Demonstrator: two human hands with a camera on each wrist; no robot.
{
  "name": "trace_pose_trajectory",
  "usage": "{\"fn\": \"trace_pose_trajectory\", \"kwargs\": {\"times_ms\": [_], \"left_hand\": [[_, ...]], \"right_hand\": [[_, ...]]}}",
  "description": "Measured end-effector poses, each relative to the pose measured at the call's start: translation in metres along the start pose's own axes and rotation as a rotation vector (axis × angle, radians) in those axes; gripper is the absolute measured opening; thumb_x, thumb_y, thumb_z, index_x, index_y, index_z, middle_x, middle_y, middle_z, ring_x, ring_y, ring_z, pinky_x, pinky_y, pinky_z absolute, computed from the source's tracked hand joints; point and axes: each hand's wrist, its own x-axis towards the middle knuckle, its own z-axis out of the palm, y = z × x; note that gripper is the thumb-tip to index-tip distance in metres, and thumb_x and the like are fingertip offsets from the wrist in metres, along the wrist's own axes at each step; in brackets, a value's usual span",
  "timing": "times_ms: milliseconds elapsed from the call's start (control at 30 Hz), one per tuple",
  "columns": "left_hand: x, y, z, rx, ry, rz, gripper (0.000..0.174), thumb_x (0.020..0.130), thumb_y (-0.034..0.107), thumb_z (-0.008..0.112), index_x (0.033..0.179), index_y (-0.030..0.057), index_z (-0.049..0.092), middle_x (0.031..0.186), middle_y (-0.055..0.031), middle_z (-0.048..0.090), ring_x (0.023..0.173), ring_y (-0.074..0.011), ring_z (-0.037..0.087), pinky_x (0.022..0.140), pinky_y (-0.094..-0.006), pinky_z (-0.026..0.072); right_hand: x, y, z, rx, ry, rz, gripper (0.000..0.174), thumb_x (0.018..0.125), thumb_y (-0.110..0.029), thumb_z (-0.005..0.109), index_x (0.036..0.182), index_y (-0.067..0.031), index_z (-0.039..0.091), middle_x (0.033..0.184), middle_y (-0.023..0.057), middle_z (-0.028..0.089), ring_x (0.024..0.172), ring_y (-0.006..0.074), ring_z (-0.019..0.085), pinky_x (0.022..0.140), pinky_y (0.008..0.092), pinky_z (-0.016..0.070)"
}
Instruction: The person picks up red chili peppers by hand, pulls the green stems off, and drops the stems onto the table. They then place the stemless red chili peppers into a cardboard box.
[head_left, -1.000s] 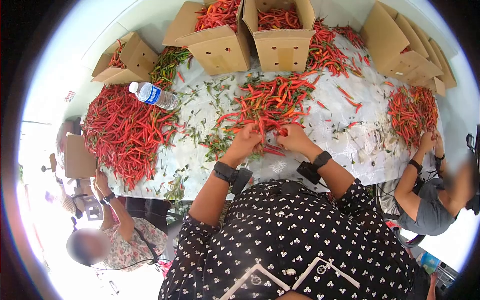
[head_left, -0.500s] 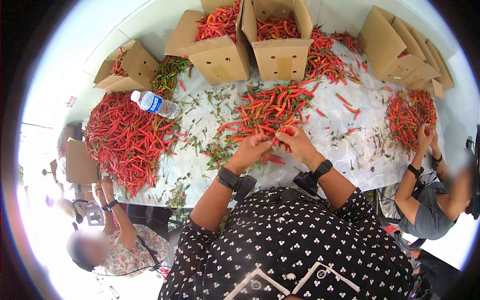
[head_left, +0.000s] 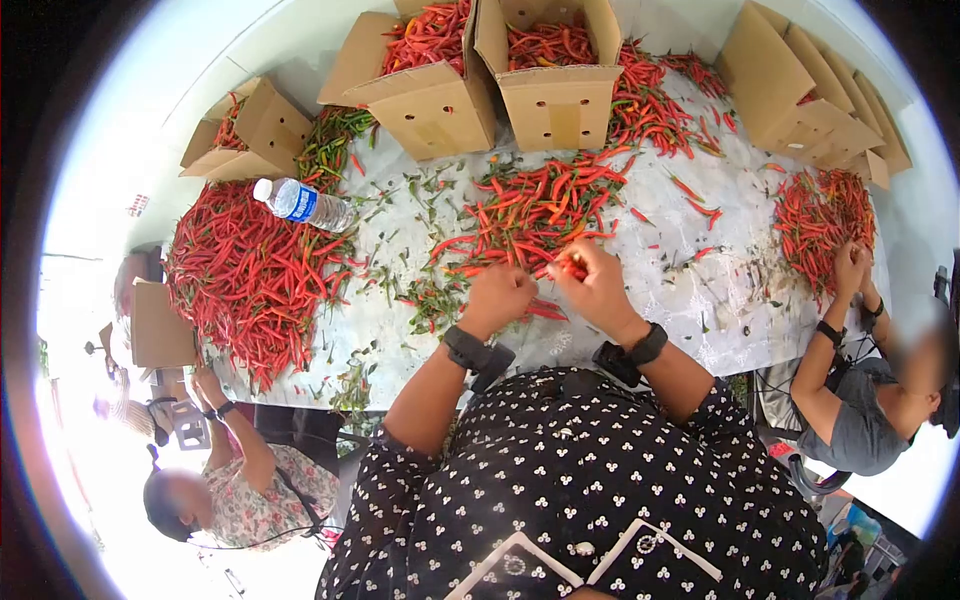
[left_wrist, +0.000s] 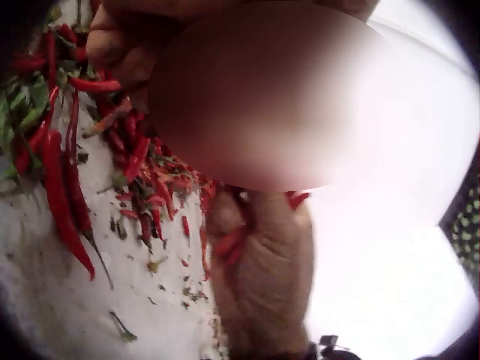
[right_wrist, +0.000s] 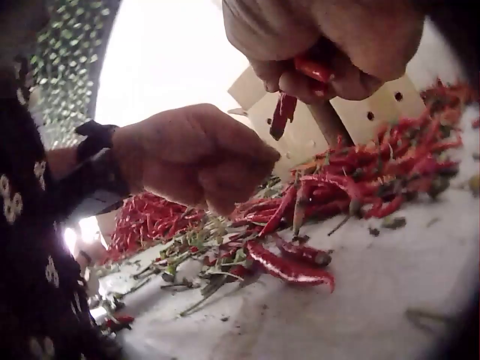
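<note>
My right hand (head_left: 594, 287) holds several red chili peppers (right_wrist: 311, 70) in its curled fingers, and one broken-looking end (right_wrist: 283, 116) hangs below them in the right wrist view. Just left of it, my left hand (head_left: 499, 298) is curled with thumb against fingers, and no pepper shows in it. A small gap parts the two hands. Both are over the near edge of a loose pile of red chilies (head_left: 545, 210) with green stems. A couple of chilies (right_wrist: 292, 266) lie on the white cloth beneath the hands.
Cardboard boxes of chilies (head_left: 430, 105) stand at the back. A big chili heap (head_left: 250, 280) lies left, with a water bottle (head_left: 305, 205) on it. Stem scraps (head_left: 430, 295) litter the white tablecloth (head_left: 660, 320). People work at both sides, one by a smaller heap (head_left: 822, 220).
The hands met at a red chili half a second ago. Now they are apart, the left drawn slightly leftward, while chilies stay in the right.
</note>
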Motion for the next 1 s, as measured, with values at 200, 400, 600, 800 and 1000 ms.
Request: {"fn": "trace_pose_trajectory", "kwargs": {"times_ms": [200,400,600,800,1000], "left_hand": [[0.001,0.008,0.006,0.212,-0.158,0.151,0.026,0.077,0.029,0.056,0.074,0.0034,0.062,0.067,-0.0132,0.06,0.06,-0.031,0.058,0.055,-0.0404,0.0445],[0.015,0.007,0.026,0.54,0.068,0.27,0.02,0.076,0.019,0.054,0.089,0.0034,0.057,0.083,-0.0122,0.06,0.068,-0.0309,0.06,0.06,-0.0438,0.0478],[0.012,0.008,0.022,0.558,-0.019,0.077,0.016,0.076,0.018,0.054,0.078,0.0022,0.057,0.077,-0.015,0.061,0.072,-0.0322,0.06,0.062,-0.0433,0.0484],[0.001,0.002,-0.001,0.193,-0.047,0.158,0.018,0.08,0.02,0.053,0.078,0.0017,0.055,0.075,-0.0132,0.062,0.064,-0.0258,0.059,0.059,-0.0352,0.0482],[-0.01,0.012,-0.022,-0.871,-0.33,-0.265,0.012,0.086,0.015,0.051,0.085,0.0037,0.053,0.08,-0.0012,0.06,0.061,-0.0052,0.052,0.055,-0.02,0.0429]], "right_hand": [[0.006,0.026,-0.024,0.89,-0.03,0.584,0.01,0.084,-0.017,0.056,0.085,-0.0074,0.054,0.074,0.0049,0.062,0.046,0.0032,0.041,0.039,0.0162,0.0292],[-0.006,0.032,-0.026,1.075,-0.039,0.674,0.01,0.085,-0.016,0.055,0.089,-0.0076,0.051,0.07,0.0016,0.055,0.048,0.0056,0.042,0.04,0.0176,0.0305],[-0.01,0.027,-0.026,1.121,-0.093,0.713,0.009,0.084,-0.015,0.055,0.084,-0.0083,0.05,0.067,-0.0001,0.05,0.05,0.0065,0.043,0.043,0.0186,0.033],[-0.017,0.03,-0.019,0.992,-0.126,0.728,0.009,0.084,-0.016,0.056,0.083,-0.009,0.05,0.065,-0.0003,0.052,0.049,0.0069,0.045,0.044,0.0188,0.0356],[-0.01,0.022,-0.008,0.965,-0.145,0.742,0.011,0.083,-0.017,0.059,0.084,-0.0083,0.053,0.066,0.0006,0.057,0.047,0.0058,0.047,0.04,0.0193,0.0338]]}}
